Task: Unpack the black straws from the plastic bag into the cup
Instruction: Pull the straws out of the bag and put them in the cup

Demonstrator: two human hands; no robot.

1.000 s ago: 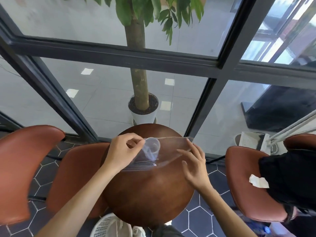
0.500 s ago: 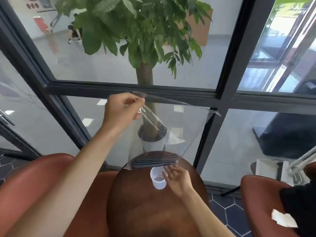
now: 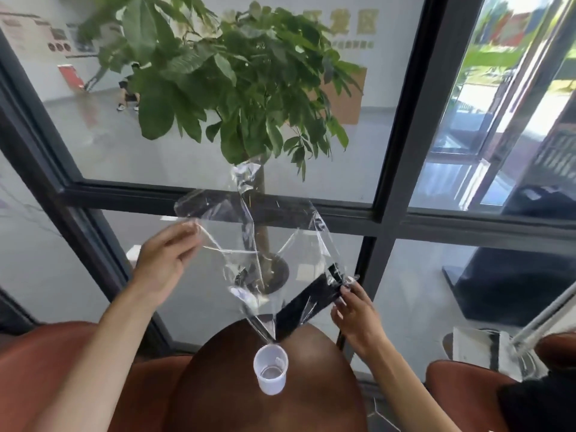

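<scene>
- Left hand (image 3: 165, 263): fingers pinched on bag (image 3: 249, 244) edge, at 10 o'clock from cup (image 3: 270, 367).
- Right hand (image 3: 355, 310): fingertips closed on straws (image 3: 307, 305) through bag, at 2 o'clock from cup.
- Bag aloft, lowest corner just above cup rim.
- Straws slanted inside bag, lower ends at 12 o'clock from cup.
- Cup upright on table (image 3: 224, 397).
</scene>
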